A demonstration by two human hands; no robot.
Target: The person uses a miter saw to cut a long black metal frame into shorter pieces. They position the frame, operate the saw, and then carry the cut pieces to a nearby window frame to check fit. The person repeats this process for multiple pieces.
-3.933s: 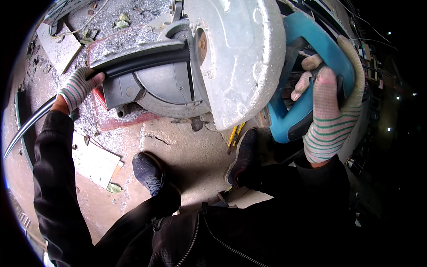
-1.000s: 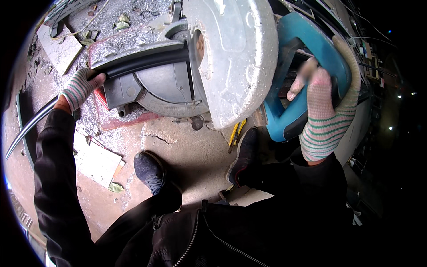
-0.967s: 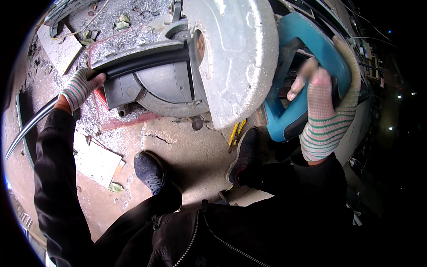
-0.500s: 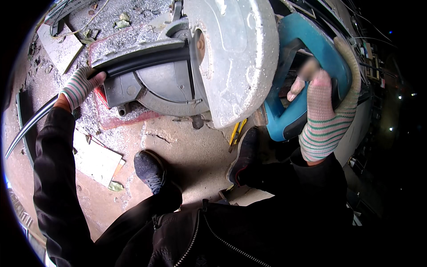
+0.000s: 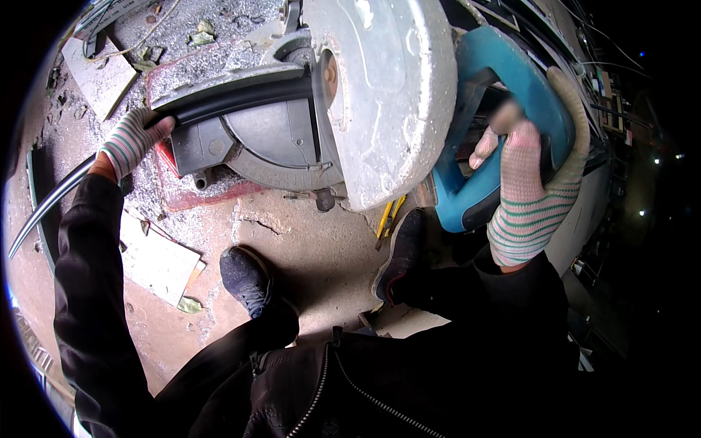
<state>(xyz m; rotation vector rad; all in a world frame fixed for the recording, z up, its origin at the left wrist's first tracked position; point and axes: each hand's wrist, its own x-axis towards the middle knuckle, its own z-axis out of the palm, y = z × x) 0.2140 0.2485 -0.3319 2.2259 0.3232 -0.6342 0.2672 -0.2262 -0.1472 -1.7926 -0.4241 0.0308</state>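
A miter saw with a grey blade guard (image 5: 387, 95) and a teal handle (image 5: 467, 201) stands in front of me. My left hand (image 5: 135, 139), in a striped knit glove, is closed around a long black bar (image 5: 241, 101), pressing it along the saw's fence (image 5: 197, 86). The bar's near end trails left past my wrist; its other end runs in behind the guard, where the blade is hidden. My right hand (image 5: 529, 168), in a matching glove, is wrapped around the handle, its fingers through the opening.
Metal shavings (image 5: 241, 22) and dry leaves (image 5: 201, 33) litter the floor around the saw. White boards (image 5: 161, 259) lie at the left. A yellow tool (image 5: 391, 219) lies between my right shoe (image 5: 404, 252) and the saw. My left shoe (image 5: 248, 277) is nearer the middle.
My right hand and the handle have shifted very slightly. The bar and my left hand look the same.
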